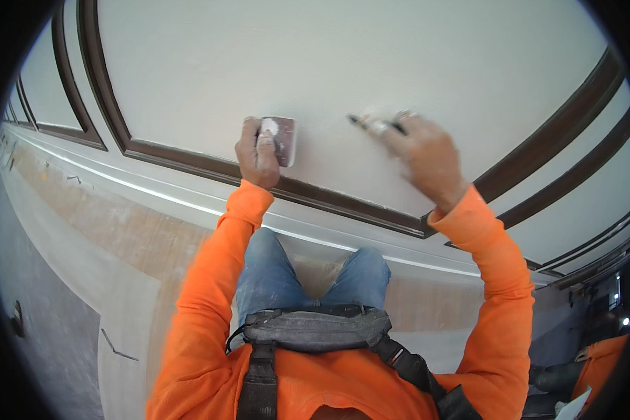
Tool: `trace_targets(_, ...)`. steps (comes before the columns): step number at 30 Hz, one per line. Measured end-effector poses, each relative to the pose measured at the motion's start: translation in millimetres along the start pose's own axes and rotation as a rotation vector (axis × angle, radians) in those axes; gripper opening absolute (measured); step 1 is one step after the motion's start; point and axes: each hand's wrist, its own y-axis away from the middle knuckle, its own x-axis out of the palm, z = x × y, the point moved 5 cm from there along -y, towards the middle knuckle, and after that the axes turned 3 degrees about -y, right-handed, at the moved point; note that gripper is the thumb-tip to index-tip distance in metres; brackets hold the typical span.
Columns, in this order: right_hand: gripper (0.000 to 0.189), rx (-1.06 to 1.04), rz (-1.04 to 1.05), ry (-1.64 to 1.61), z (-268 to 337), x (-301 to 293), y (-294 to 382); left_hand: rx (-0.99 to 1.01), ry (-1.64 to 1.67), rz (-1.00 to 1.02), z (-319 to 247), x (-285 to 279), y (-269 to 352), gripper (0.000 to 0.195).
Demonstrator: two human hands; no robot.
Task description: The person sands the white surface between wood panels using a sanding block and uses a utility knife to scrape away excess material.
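Note:
My left hand [258,153] grips a small, flat, reddish-brown rectangular plate [286,140], held up in front of a white wall panel [315,63]. A blob of white paste, probably filler, lies on the plate near my thumb. To the right, my right hand [429,153] is closed around a slim hand tool [366,124] with a dark tip, perhaps a putty knife. Motion blur hides the tool's exact shape. Its tip points left, at or close to the panel's surface; contact cannot be told. White residue marks the fingers of both hands.
Dark brown wood moulding [341,206] frames the panel, with a white baseboard [189,207] below. Dusty floor covering [131,226] runs along the wall. A grey waist bag [317,328] sits at my lap. At the lower right, another person's orange garment [604,367] is partly visible.

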Motion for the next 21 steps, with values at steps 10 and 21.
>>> trace_targets(10,0.050,0.088,0.268,-0.240,18.5,52.6,37.2,-0.167,0.000,-0.038,-11.0,1.0,28.9,0.010)
trace_targets(21,0.050,0.900,-0.306,-1.461,94.2,112.5,158.5,-0.560,0.433,0.644,-21.3,74.7,124.4,0.049)
